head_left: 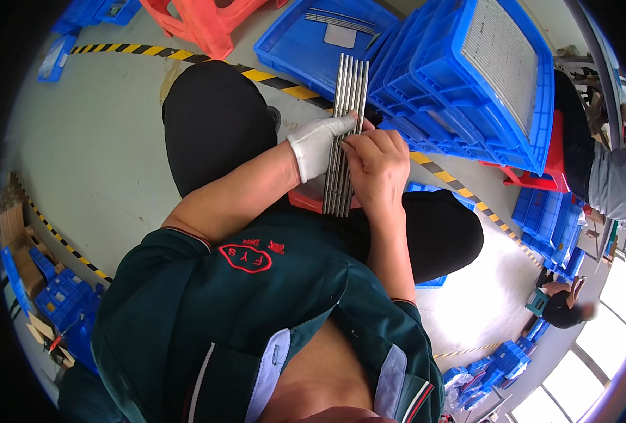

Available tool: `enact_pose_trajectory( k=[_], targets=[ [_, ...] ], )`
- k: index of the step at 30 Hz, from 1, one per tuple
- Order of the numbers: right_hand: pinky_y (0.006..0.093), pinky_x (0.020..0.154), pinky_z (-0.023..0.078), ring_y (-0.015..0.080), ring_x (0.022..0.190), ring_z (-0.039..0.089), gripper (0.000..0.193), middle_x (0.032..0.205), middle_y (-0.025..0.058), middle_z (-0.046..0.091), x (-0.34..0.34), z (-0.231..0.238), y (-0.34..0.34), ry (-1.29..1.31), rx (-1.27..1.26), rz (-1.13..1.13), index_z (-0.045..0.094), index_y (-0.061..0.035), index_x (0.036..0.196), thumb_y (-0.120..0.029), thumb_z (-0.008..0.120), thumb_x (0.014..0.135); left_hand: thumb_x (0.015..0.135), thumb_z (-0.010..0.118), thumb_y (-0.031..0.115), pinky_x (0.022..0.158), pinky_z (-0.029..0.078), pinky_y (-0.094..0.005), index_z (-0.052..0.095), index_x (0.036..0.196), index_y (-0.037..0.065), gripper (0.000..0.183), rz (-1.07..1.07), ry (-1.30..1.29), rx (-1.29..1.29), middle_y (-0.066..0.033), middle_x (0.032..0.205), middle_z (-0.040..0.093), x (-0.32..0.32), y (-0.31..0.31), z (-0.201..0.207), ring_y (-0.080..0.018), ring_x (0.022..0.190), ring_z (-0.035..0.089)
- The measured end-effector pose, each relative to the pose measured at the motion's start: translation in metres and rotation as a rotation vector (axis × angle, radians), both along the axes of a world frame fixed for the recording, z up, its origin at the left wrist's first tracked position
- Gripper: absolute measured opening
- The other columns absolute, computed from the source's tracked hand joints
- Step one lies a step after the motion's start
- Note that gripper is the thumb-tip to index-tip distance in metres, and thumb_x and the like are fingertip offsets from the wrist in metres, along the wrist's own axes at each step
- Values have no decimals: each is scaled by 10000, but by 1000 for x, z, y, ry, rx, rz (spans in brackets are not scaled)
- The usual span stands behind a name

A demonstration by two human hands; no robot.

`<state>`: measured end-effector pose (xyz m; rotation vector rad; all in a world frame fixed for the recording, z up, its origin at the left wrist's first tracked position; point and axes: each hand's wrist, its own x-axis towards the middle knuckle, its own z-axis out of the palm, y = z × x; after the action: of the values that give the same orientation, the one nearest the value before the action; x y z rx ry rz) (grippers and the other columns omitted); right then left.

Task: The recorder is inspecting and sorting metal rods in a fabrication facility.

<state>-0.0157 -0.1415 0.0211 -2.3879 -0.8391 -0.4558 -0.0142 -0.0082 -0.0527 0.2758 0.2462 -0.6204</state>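
A bundle of slim silver metal rods (pixel 350 84), laid side by side, stands nearly lengthwise in front of my body, above my lap. My left hand (pixel 318 146), in a white glove with the thumb part bare-looking at the tip, is closed around the rods from the left. My bare right hand (pixel 380 163) is closed against their right side, its thumb and fingers pinching at the middle of the bundle. The rods' lower ends hang over a red surface between my knees. What lies behind the rods in my left fingers is hidden.
Ahead sits a blue tray (pixel 306 42) with a few rods and a pale card. To its right, stacked blue crates (pixel 426 84) hold many rods on top. A red stool (pixel 207 28) stands far left. Striped floor tape (pixel 285 81) crosses ahead; other people are at right.
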Motion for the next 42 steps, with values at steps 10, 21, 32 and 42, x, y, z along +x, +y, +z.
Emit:
enact_pose_trajectory(
  k=[10, 21, 32, 42],
  targets=[
    [351, 637, 446, 255, 662, 544, 97, 695, 68, 610, 1, -5, -4, 177, 218, -48, 680, -54, 720, -47, 739, 644, 987, 440, 302, 753, 539, -307, 560, 1054, 20, 313, 1, -34, 26, -101, 940, 618, 0, 0, 7, -190, 843, 639],
    [353, 669, 445, 235, 716, 555, 120, 739, 46, 615, 2, -10, -3, 97, 150, -17, 692, -54, 742, -56, 741, 632, 980, 466, 290, 762, 530, -295, 559, 1072, 35, 287, -9, 8, -94, -88, 934, 614, 0, 1, 5, -180, 829, 630],
    [353, 704, 445, 231, 738, 559, 104, 748, 53, 615, 1, -8, -6, 210, 274, -29, 700, -56, 745, -53, 733, 646, 988, 450, 274, 789, 522, -305, 546, 1069, 42, 264, -42, -7, -79, -88, 980, 596, 1, 1, 0, -178, 874, 615],
    [344, 695, 450, 230, 767, 581, 107, 775, 48, 638, -1, -5, 1, 96, 113, -2, 698, -53, 760, -30, 729, 661, 988, 449, 278, 781, 529, -302, 550, 1088, 41, 276, -16, 11, -57, -84, 962, 600, 1, 0, 0, -171, 853, 613]
  ],
)
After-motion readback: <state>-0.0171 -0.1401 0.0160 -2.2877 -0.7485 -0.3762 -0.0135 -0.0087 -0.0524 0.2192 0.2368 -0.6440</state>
